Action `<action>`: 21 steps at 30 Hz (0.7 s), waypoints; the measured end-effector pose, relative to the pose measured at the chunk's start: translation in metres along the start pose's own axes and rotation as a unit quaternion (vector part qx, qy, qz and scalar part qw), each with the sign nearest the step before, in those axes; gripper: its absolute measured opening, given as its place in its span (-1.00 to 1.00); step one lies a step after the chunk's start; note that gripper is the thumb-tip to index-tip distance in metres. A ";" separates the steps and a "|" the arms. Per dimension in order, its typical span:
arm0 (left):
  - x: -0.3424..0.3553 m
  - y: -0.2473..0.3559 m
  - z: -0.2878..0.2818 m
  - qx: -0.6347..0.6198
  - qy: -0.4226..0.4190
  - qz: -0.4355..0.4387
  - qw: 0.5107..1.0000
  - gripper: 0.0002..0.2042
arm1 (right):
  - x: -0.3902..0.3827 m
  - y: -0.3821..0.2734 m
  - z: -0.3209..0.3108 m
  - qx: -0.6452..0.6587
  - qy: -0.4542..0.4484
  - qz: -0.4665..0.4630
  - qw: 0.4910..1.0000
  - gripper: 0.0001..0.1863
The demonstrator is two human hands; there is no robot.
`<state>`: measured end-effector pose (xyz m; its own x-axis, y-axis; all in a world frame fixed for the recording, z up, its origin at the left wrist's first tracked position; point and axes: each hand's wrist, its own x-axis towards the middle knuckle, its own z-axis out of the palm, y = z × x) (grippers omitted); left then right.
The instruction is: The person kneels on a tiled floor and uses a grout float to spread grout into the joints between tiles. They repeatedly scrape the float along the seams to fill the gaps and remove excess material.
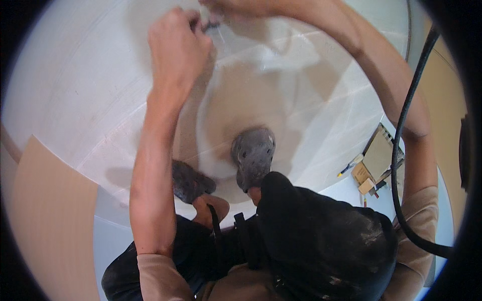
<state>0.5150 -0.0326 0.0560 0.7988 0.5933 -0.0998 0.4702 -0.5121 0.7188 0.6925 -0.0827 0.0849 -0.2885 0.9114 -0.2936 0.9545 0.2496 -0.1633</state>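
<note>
White wall [90, 75]: both hands raised, left hand [178, 45] fisted.

left hand [178, 47] beside right hand [226, 7] | cardboard box [377, 156] right of clog [253, 153]

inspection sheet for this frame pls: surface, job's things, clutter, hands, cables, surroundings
surface: white panel, scuffed, dusty patch mid-frame.
job's things: small dark tool at top edge, blurred, kind unclear.
clutter: cardboard pieces and a pen at right.
hands: left hand fisted on the tool; right hand beside it, mostly cut off.
cables: black cable arcs down the right.
surroundings: grey clogs on the panel; tan board lower left.
</note>
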 end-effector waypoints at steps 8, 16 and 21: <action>-0.026 -0.006 -0.003 0.033 -0.014 -0.007 0.999 -0.92 | -0.004 -0.019 0.004 0.034 0.053 -0.022 0.998 -0.74; -0.016 0.003 -0.001 0.018 -0.021 -0.019 0.999 -0.92 | -0.012 -0.010 -0.003 0.027 0.076 -0.068 0.994 -0.77; -0.031 -0.008 0.000 0.053 -0.009 -0.015 0.998 -0.93 | -0.004 -0.029 0.032 0.015 0.105 -0.030 0.994 -0.72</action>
<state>0.4859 -0.0468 0.0535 0.7900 0.5985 -0.1329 0.5303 -0.5584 0.6379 0.6638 -0.1037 0.0601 -0.3188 0.9445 -0.0794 0.9329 0.2978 -0.2024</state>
